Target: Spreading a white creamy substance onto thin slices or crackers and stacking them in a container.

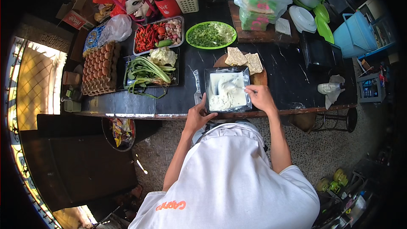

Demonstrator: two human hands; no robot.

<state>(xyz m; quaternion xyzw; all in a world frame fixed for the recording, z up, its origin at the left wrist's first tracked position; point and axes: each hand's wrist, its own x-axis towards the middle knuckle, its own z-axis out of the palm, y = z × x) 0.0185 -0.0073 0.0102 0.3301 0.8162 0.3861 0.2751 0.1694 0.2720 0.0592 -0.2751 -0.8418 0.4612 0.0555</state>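
Note:
A square black dish [206, 79] of thick white batter with small flecks stands near the table's front edge. At its lower left corner my left hand [197, 116] grips the rim, thumb along the front. My right hand [259, 97] pinches a spoon [239, 87], whose bowl end lies in the batter [227, 100]. Behind the dish, pieces of tempeh [236, 56] rest on a round wooden board [262, 78], partly covered by the dish. A knife [197, 84] lies just left of the dish, its blade towards me and close to my left hand.
Egg trays [100, 70], a black tray of leafy greens [176, 78] and a container of chillies and shallots [182, 35] stand left. A green plate of chopped greens [211, 35] is behind. Bagged goods [259, 9] sit on a wooden board [241, 38]; a bottle [329, 88] lies right.

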